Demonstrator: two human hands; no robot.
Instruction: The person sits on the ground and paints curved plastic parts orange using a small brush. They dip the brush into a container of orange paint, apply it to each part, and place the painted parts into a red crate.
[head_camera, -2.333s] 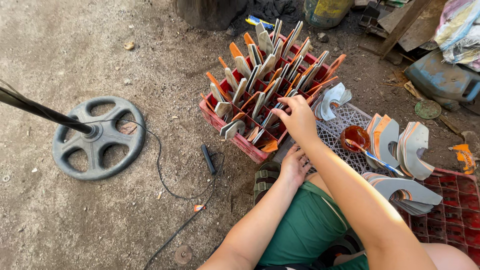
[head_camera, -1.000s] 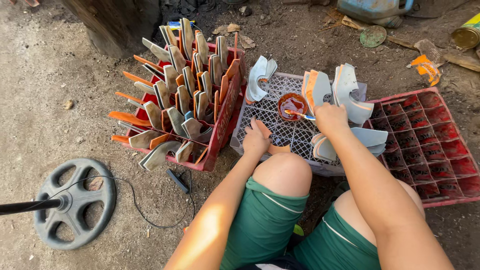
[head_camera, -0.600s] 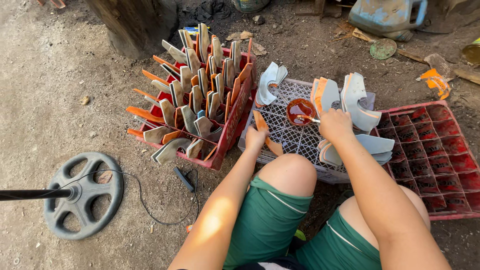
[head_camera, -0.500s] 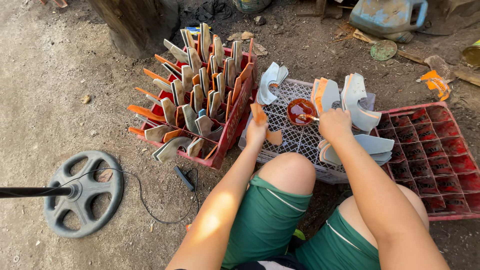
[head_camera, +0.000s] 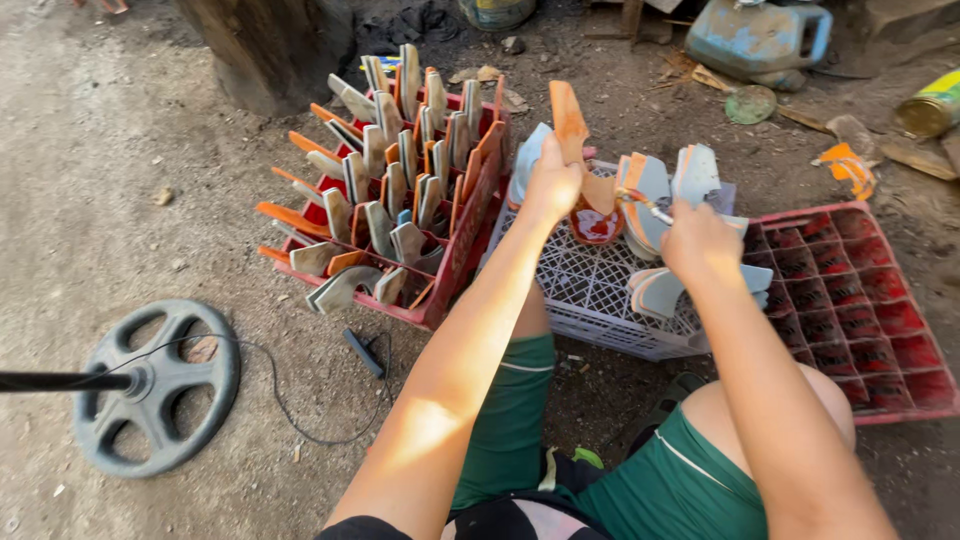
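Observation:
My left hand (head_camera: 548, 188) holds an orange-painted curved blade piece (head_camera: 568, 120) upright above a small bowl of orange paint (head_camera: 596, 226). My right hand (head_camera: 700, 240) grips a thin brush (head_camera: 645, 204) whose tip points toward the piece. Both hands hover over an upturned white plastic crate (head_camera: 590, 290). Grey curved pieces (head_camera: 690, 175) lie stacked on the crate around my right hand. To the left, a red crate (head_camera: 445, 290) is packed with several upright pieces, grey with orange ends.
An empty red divided crate (head_camera: 870, 320) sits on the right. A grey wheel-shaped base (head_camera: 160, 385) with a black pole and a cable lies on the dirt at left. A blue jerrycan (head_camera: 755, 35), a tin can (head_camera: 930, 105) and a tree trunk (head_camera: 265, 45) stand at the back.
My left hand has lifted the orange piece from the white crate up above the paint bowl. My right hand has stayed by the bowl with the brush. The view has shifted slightly.

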